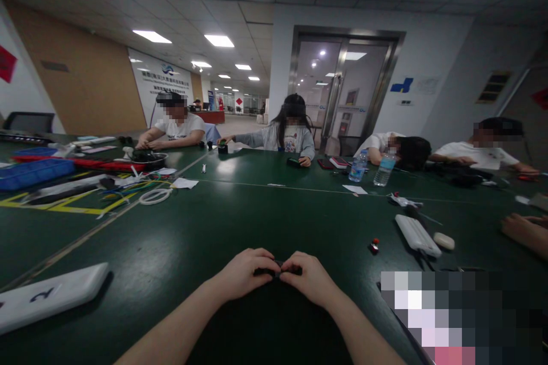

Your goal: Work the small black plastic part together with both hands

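Note:
My left hand point(243, 275) and my right hand point(311, 277) meet just above the green tabletop point(274, 222), close to its near side. Thumb and fingers of each are pinched together on a small dark object point(278, 272). Only a sliver of it shows between the fingertips; the fingers cover the rest, and its kind cannot be made out. A small red and black item point(374, 246) lies to the right, well apart from my right hand.
A white power bank point(417, 235) with a cable and a small white case point(444, 240) lie at right. Two water bottles point(384, 170) stand beyond. A white slab-like device point(55, 295) is at near left, with blue trays point(38, 174) and wires behind. Several people sit around the table; another person's hand point(524, 231) rests at right.

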Demonstrator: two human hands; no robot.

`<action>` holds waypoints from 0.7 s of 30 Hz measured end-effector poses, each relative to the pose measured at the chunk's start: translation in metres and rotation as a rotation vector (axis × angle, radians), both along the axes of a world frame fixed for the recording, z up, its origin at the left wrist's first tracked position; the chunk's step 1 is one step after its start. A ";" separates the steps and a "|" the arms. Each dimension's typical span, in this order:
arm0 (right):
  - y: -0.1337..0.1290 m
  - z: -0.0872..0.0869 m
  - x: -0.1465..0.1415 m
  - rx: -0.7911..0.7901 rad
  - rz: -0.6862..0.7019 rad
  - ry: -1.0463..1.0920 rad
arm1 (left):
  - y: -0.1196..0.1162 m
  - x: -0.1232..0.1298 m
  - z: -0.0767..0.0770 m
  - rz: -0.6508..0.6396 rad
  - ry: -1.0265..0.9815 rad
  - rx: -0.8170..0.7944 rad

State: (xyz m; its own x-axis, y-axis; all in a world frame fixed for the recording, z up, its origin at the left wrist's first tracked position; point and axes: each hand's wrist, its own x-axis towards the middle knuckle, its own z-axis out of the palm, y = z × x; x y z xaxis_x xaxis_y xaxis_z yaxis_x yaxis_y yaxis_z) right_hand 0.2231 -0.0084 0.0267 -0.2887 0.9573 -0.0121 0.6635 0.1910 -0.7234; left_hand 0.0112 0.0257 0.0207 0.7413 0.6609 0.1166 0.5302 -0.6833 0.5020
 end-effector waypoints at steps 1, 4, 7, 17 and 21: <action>0.000 0.000 0.000 -0.015 -0.004 0.005 | 0.000 0.000 0.000 -0.002 0.005 0.003; -0.001 0.000 -0.001 -0.034 -0.028 0.009 | -0.002 0.001 0.002 -0.019 0.021 0.025; -0.002 0.001 0.000 -0.037 -0.090 -0.005 | -0.001 0.000 0.004 -0.003 0.055 0.065; 0.011 -0.006 0.032 -0.112 -0.280 0.034 | 0.045 -0.087 0.002 0.957 0.254 0.055; 0.017 -0.011 0.041 -0.085 -0.349 0.049 | 0.046 -0.113 0.000 1.395 0.215 0.000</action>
State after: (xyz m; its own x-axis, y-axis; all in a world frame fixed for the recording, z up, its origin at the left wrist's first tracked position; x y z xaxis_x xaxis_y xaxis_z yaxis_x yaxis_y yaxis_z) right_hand 0.2645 0.0084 0.0153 0.0532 0.9945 -0.0903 0.6423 -0.1033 -0.7594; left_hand -0.1019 0.0721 0.0209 -0.5101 0.8558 0.0863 0.8262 0.4596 0.3259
